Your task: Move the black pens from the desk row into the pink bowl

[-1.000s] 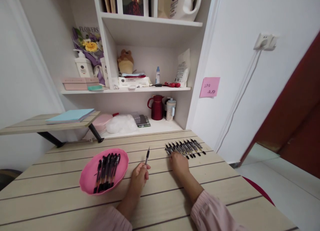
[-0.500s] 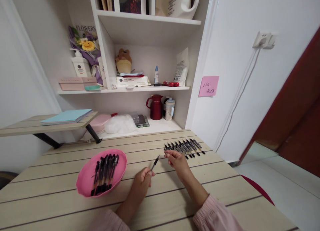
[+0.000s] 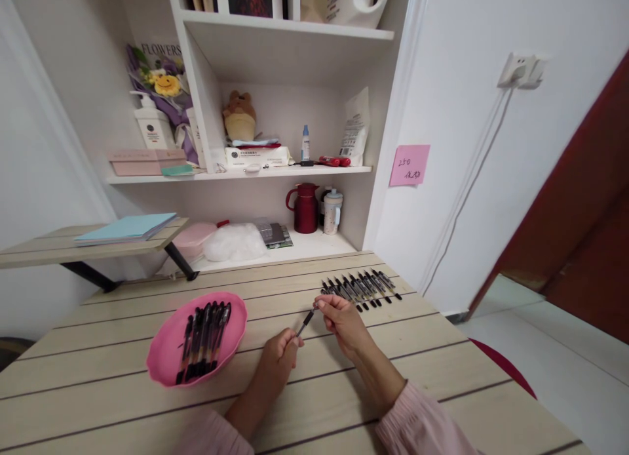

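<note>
A pale slatted wooden table (image 3: 442, 376) fills the lower frame, with white shelves behind it. A second ago the right hand (image 3: 344, 317) lay at the near end of the row of black pens (image 3: 361, 286). Now it has lifted off and pinches the upper tip of the slim black pen (image 3: 305, 321), which the left hand (image 3: 281, 353) grips by its lower end in a closed fist. The pen, upright before, tilts rightward between both hands at lower centre. A pink plastic bowl (image 3: 160, 356) holding more pens sits at lower left, apart from the hands.

pink bowl (image 3: 162, 350), black pens (image 3: 201, 334)
</note>
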The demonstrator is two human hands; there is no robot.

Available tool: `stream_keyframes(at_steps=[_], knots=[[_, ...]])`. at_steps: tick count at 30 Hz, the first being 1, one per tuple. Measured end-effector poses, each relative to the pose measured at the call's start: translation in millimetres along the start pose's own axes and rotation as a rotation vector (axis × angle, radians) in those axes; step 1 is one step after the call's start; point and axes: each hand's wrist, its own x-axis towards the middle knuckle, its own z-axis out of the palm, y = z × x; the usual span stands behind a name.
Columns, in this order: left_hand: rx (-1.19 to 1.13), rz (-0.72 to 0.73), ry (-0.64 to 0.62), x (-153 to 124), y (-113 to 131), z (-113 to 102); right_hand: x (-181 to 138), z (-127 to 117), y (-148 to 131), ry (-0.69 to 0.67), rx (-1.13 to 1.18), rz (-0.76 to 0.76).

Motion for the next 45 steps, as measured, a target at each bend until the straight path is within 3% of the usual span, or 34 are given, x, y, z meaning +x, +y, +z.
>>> stream_keyframes(at_steps=[14, 22, 30, 36, 41, 45], knots=[[0.033, 0.046, -0.006, -0.3, -4.9, 0.5, -6.3, 4.1, 5.7, -0.038, -0.099, 0.046], [0.1, 0.098, 0.022, -1.9, -3.7, 3.2, -4.2, 6.2, 9.5, 0.003, -0.149, -0.015], [0.033, 0.093, -0.006, -3.3, 1.3, 5.4, -6.6, -1.8, 0.6, -0.162, 0.07, 0.062], [0.036, 0.101, -0.046, -3.0, 0.3, 4.9, -6.3, -0.7, 3.8, -0.117, 0.046, 0.08], [0.061, 0.113, -0.044, -4.2, -0.3, 5.0, -7.7, 1.0, 5.4, -0.207, 0.121, 0.099], [0.059, 0.104, -0.054, -4.0, -1.3, 5.7, -7.0, 2.1, 9.1, -0.123, 0.105, 0.086]])
